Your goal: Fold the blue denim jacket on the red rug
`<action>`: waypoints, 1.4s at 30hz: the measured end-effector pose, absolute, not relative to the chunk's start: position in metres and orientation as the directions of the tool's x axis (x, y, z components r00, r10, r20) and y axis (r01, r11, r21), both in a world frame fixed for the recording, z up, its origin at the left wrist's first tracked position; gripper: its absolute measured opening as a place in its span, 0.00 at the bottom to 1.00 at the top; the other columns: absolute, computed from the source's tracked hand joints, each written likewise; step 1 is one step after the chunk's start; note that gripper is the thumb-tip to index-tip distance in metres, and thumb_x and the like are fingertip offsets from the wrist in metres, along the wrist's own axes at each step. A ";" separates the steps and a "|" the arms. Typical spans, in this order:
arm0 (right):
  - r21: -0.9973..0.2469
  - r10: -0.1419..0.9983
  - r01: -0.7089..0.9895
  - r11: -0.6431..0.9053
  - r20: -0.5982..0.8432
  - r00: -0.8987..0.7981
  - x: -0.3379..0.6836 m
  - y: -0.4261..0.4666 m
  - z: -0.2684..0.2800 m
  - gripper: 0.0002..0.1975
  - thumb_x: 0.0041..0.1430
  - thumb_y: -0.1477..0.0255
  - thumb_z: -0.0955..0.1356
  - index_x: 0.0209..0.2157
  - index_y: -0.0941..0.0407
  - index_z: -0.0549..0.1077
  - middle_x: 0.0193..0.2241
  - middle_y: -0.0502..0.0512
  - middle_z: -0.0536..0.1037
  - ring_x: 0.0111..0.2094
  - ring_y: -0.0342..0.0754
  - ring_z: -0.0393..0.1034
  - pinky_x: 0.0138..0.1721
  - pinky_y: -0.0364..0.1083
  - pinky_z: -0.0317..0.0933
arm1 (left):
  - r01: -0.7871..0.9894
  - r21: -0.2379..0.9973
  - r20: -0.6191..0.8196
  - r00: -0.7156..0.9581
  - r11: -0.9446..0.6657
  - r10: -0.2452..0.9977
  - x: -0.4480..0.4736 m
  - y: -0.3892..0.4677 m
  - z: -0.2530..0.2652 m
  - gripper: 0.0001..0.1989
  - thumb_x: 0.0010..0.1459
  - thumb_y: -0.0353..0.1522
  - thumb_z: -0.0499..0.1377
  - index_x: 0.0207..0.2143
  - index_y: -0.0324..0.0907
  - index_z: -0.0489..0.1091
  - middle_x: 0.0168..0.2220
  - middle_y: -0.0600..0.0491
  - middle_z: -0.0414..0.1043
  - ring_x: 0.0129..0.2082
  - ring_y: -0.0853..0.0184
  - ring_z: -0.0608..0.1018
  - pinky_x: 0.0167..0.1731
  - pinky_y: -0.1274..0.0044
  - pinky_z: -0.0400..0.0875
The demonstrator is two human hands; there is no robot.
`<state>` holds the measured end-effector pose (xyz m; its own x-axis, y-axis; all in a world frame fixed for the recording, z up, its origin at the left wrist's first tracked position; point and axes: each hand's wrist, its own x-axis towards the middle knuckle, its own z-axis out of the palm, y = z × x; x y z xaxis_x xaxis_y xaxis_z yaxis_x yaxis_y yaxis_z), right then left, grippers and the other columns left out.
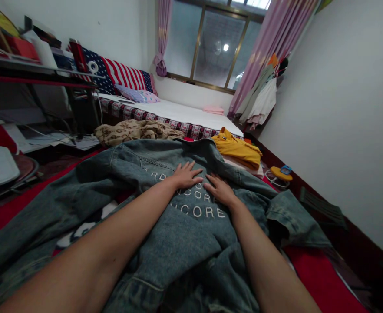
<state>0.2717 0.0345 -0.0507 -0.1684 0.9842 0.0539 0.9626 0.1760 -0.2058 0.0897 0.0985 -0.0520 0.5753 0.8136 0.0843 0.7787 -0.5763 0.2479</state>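
Denim jacket [191, 243] is lying spread on a red cloth [321, 274], collar end pointing toward the bed [185, 108], white lettering [206, 212] facing up. Left hand [185, 177] and right hand [222, 190] are both resting on the lettered panel, open, palms down, fingers extended; their fingertips are lying near each other, apart. One sleeve [48, 213] is reaching out to the person's left; the other sleeve [302, 226] is lying rumpled at right. Beyond the collar, a brown patterned cloth [139, 130] is sitting bunched at left, a yellow garment [237, 148] at right. Jacket and cloth are covering most of the support underneath, so its kind cannot be told.
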 end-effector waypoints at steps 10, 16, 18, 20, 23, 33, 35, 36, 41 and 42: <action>-0.293 0.987 0.944 0.149 0.103 -0.124 0.275 0.038 -0.050 0.27 0.64 0.59 0.62 0.62 0.53 0.63 0.65 0.60 0.58 0.66 0.56 0.51 0.64 0.57 0.48 | 0.793 0.237 0.086 0.558 -0.561 0.825 0.090 0.096 -0.049 0.31 0.64 0.53 0.44 0.66 0.55 0.53 0.70 0.47 0.37 0.69 0.51 0.46 0.63 0.55 0.43; -0.331 0.982 0.928 0.173 0.135 -0.135 0.280 0.043 -0.056 0.27 0.63 0.58 0.63 0.61 0.53 0.65 0.64 0.61 0.60 0.65 0.56 0.53 0.63 0.56 0.49 | 0.790 0.254 0.093 0.555 -0.559 0.827 0.089 0.097 -0.050 0.32 0.63 0.54 0.43 0.65 0.56 0.53 0.71 0.48 0.37 0.69 0.50 0.46 0.63 0.55 0.42; -0.340 0.980 0.924 0.176 0.147 -0.133 0.281 0.044 -0.058 0.27 0.63 0.58 0.63 0.61 0.53 0.65 0.64 0.61 0.60 0.64 0.56 0.54 0.63 0.56 0.50 | 0.789 0.252 0.094 0.556 -0.560 0.826 0.089 0.097 -0.050 0.32 0.63 0.55 0.43 0.65 0.56 0.53 0.71 0.48 0.37 0.69 0.51 0.46 0.63 0.55 0.42; -0.344 0.979 0.921 0.181 0.155 -0.134 0.281 0.046 -0.059 0.28 0.62 0.57 0.63 0.60 0.53 0.65 0.64 0.61 0.61 0.64 0.56 0.54 0.63 0.56 0.50 | 0.789 0.251 0.091 0.558 -0.561 0.825 0.089 0.098 -0.050 0.32 0.63 0.55 0.43 0.66 0.55 0.53 0.70 0.47 0.37 0.69 0.51 0.46 0.63 0.55 0.42; -0.349 0.978 0.918 0.186 0.158 -0.138 0.282 0.046 -0.060 0.28 0.62 0.57 0.64 0.60 0.53 0.65 0.64 0.61 0.61 0.64 0.57 0.55 0.63 0.56 0.50 | 0.788 0.251 0.091 0.559 -0.562 0.824 0.089 0.098 -0.050 0.32 0.63 0.55 0.43 0.66 0.55 0.53 0.70 0.46 0.37 0.69 0.50 0.45 0.63 0.55 0.43; -0.336 0.977 0.924 0.182 0.164 -0.133 0.282 0.046 -0.059 0.27 0.62 0.57 0.63 0.60 0.53 0.66 0.63 0.60 0.61 0.63 0.56 0.56 0.63 0.55 0.50 | 0.791 0.260 0.068 0.558 -0.554 0.827 0.089 0.094 -0.046 0.32 0.63 0.53 0.44 0.66 0.54 0.53 0.71 0.49 0.35 0.69 0.52 0.44 0.63 0.56 0.41; -0.328 0.978 0.926 0.184 0.156 -0.139 0.281 0.046 -0.058 0.27 0.62 0.57 0.63 0.60 0.53 0.65 0.64 0.60 0.61 0.63 0.55 0.56 0.63 0.54 0.51 | 0.792 0.257 0.065 0.558 -0.554 0.828 0.089 0.094 -0.046 0.32 0.64 0.53 0.43 0.66 0.54 0.52 0.71 0.49 0.35 0.69 0.51 0.44 0.63 0.56 0.42; -0.321 0.979 0.929 0.183 0.150 -0.141 0.280 0.045 -0.058 0.27 0.63 0.57 0.63 0.60 0.53 0.65 0.64 0.60 0.61 0.63 0.55 0.56 0.63 0.54 0.51 | 0.795 0.253 0.063 0.555 -0.551 0.830 0.090 0.094 -0.046 0.32 0.63 0.54 0.43 0.66 0.54 0.51 0.71 0.49 0.35 0.69 0.51 0.44 0.63 0.55 0.42; -0.214 0.984 0.962 0.168 0.092 -0.151 0.272 0.040 -0.055 0.29 0.66 0.56 0.57 0.64 0.52 0.58 0.67 0.58 0.54 0.67 0.57 0.46 0.64 0.60 0.44 | 0.824 0.227 0.048 0.523 -0.519 0.851 0.095 0.092 -0.046 0.35 0.63 0.55 0.41 0.67 0.52 0.49 0.71 0.48 0.34 0.69 0.49 0.45 0.64 0.55 0.40; -0.186 0.986 0.970 0.157 0.077 -0.145 0.270 0.039 -0.054 0.29 0.67 0.55 0.56 0.65 0.51 0.56 0.67 0.57 0.53 0.68 0.58 0.44 0.64 0.62 0.43 | 0.828 0.224 0.040 0.519 -0.513 0.854 0.096 0.091 -0.045 0.35 0.63 0.54 0.41 0.67 0.51 0.49 0.71 0.48 0.34 0.69 0.49 0.45 0.64 0.55 0.40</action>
